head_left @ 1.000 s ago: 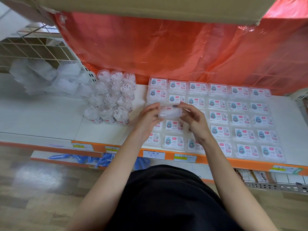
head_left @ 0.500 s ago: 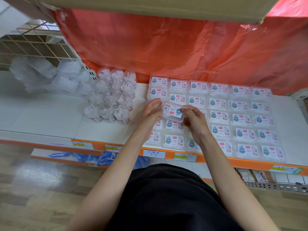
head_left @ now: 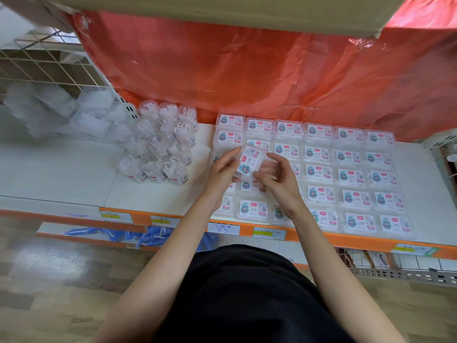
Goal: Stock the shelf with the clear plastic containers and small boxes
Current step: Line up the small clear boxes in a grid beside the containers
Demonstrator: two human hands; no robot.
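Observation:
A small clear box [head_left: 250, 161] with a white label is tilted above the shelf, turned almost end-on. My left hand [head_left: 223, 173] holds its left side with fingers along the edge. My right hand [head_left: 274, 175] grips its lower right corner; its fingers are blurred. Beneath them, several rows of the same small boxes [head_left: 351, 177] lie flat on the white shelf [head_left: 61, 174]. To the left of the boxes stands a cluster of clear round plastic containers [head_left: 160, 149] filled with white picks.
Red plastic sheeting [head_left: 272, 78] hangs behind the shelf under a cardboard box [head_left: 222, 11]. Clear bags [head_left: 49, 110] lie at the far left by a wire grid. An orange shelf edge [head_left: 309, 235] carries price labels. Blue items [head_left: 148, 237] sit on a lower shelf.
The box between my hands has rotated from lying crosswise to nearly end-on and tilted. Both hands stayed in the same spot above the left columns.

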